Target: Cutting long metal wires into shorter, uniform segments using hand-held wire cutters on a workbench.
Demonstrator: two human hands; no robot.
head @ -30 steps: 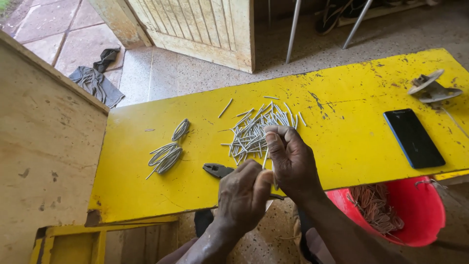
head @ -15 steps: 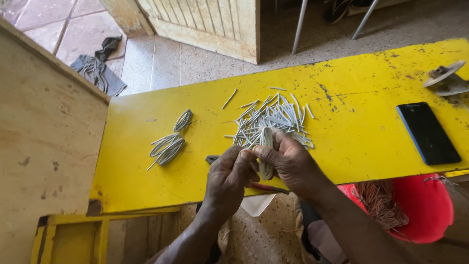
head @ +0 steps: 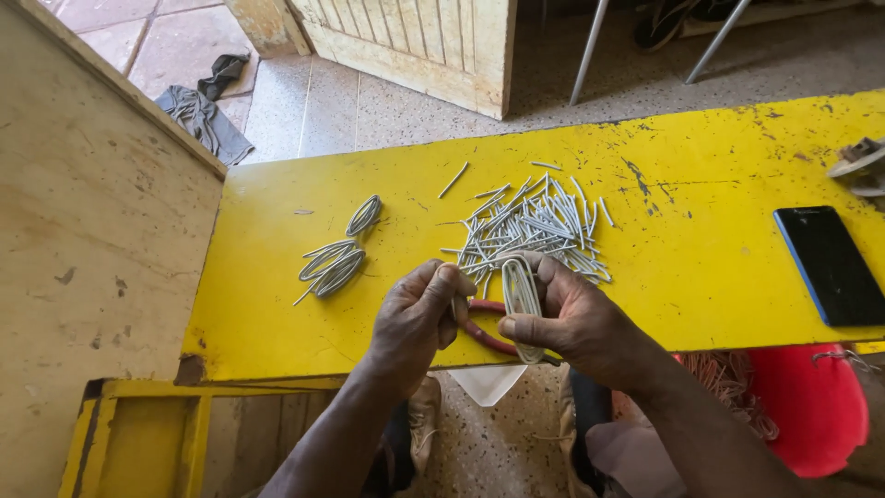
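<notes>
My right hand (head: pixel 567 318) grips a long oval loop of pale grey wire (head: pixel 523 300), held upright over the front edge of the yellow bench (head: pixel 701 184). My left hand (head: pixel 415 318) pinches the loop's left side with thumb and fingers. Red-handled pliers (head: pixel 487 337) lie on the bench under my hands, mostly hidden. Just beyond my fingers is a heap of several short grey wire pieces (head: pixel 535 226). To the left lie finished wire loops (head: pixel 336 258) in a small cluster.
A black phone (head: pixel 830 265) lies at the bench's right. A red bucket (head: pixel 802 406) with reddish strands stands below right. A tall wooden panel (head: pixel 92 258) rises at left. A wooden door (head: pixel 424 41) and dark cloths (head: pixel 203 111) are on the floor beyond.
My hands moved from the wire heap toward the bench's front edge, and the wire in them now forms a clear upright loop. The view shifted slightly right.
</notes>
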